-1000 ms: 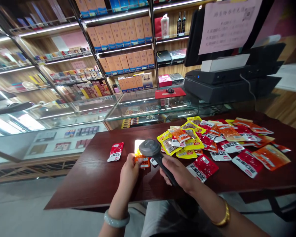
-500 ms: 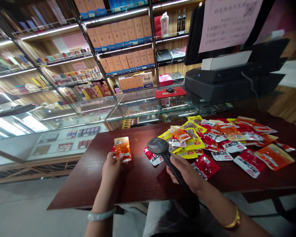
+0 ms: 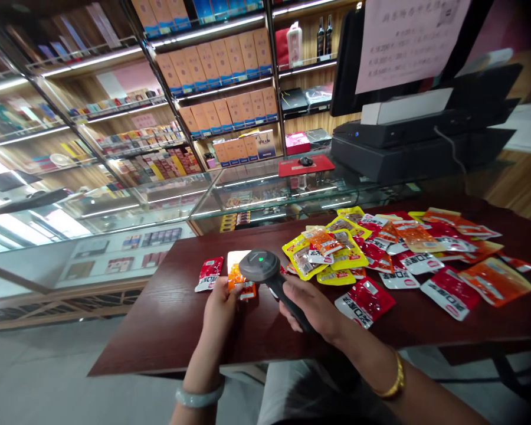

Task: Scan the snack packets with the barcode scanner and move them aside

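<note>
My right hand (image 3: 307, 304) is wrapped round the handle of a black barcode scanner (image 3: 259, 267), which shows a small green light on its head. Just left of it, my left hand (image 3: 222, 301) pinches the lower edge of an orange snack packet (image 3: 242, 289). The scanner's head covers part of that packet, and the packet's top is brightly lit. A red and white snack packet (image 3: 210, 273) lies flat on the table beyond my left hand. To the right of the scanner spreads a heap of yellow, red and orange snack packets (image 3: 347, 251).
The dark red wooden table (image 3: 159, 330) ends at a front edge near my lap. Behind it stands a glass counter (image 3: 248, 186) with a red mouse mat (image 3: 292, 167), a mouse (image 3: 305, 160) and a black monitor (image 3: 347, 65). Shelves of boxes (image 3: 228, 59) line the wall.
My left hand has moved right with the orange packet, leaving the red and white packet uncovered. The scanner has shifted left over the orange packet, and its green light has come on.
</note>
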### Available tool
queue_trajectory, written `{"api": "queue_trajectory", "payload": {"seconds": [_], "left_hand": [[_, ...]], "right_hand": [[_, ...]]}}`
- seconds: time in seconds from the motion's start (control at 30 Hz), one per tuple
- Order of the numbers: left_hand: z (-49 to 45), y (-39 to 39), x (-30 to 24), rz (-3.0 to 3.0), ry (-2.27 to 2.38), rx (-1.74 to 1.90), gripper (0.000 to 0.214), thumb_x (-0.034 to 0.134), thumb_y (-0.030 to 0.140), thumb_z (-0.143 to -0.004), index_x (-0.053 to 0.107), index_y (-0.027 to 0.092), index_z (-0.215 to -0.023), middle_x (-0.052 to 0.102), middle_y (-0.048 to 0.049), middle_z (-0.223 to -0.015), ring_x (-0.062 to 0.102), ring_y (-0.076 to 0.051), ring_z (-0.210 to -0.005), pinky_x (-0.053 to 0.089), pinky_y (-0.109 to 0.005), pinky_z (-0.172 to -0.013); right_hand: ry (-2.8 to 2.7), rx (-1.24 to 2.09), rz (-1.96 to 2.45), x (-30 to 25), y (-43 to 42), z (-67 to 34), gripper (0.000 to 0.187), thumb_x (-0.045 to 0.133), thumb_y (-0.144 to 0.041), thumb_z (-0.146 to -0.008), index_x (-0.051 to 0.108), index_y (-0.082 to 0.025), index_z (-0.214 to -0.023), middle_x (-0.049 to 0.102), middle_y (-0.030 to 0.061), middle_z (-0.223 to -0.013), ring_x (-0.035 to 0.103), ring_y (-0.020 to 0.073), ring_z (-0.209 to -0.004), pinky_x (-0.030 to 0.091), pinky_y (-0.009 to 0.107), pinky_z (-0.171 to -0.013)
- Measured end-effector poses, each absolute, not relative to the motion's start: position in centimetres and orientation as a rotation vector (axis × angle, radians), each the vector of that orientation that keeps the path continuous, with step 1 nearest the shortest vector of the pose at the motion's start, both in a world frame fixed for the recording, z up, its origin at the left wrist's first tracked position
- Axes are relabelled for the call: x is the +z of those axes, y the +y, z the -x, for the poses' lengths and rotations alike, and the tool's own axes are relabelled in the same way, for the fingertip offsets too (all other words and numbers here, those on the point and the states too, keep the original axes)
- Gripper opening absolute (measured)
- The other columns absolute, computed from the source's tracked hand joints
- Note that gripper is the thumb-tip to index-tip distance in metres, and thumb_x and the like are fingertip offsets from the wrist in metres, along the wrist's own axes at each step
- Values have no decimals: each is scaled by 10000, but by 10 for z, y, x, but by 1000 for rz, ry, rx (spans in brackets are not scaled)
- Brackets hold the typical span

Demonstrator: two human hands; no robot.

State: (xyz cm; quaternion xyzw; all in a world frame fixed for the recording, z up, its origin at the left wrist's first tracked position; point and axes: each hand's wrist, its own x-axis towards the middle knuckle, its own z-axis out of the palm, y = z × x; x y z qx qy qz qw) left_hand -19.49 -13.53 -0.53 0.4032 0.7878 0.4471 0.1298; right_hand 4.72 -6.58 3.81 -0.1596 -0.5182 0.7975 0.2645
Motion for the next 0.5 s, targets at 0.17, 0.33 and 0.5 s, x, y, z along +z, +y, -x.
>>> {"api": "queue_trajectory", "payload": {"seconds": [0.17, 0.33, 0.5], "left_hand": [[213, -139, 0, -1082, 2359, 1207, 374, 600, 545, -823, 588, 231, -1026, 738, -32, -811, 693, -223, -709, 529, -330, -679], [216, -141, 21, -1160, 2965, 908, 459, 549, 525, -881, 575, 179, -1182, 700, -159, -1169, 637, -334, -1131, 477, -451, -955], [160, -122, 25, -1528, 2847, 540, 500, 508, 604, -913, 592, 170, -1147, 711, -153, -1105, 645, -325, -1105, 459, -413, -950]], "right_hand": [[-1348, 2142, 483, 33, -65, -62, 481, 590, -677, -895, 525, -201, -925, 516, -76, -576, 410, 58, -394, 347, 174, -395], [-1248, 2060, 600, 30, -60, -82, 468, 600, -664, -894, 510, -205, -883, 528, -71, -583, 426, 58, -409, 353, 177, -414], [-1224, 2004, 663, 29, -58, -91, 480, 606, -670, -885, 506, -202, -846, 528, -69, -575, 427, 60, -413, 359, 186, -424]]}}
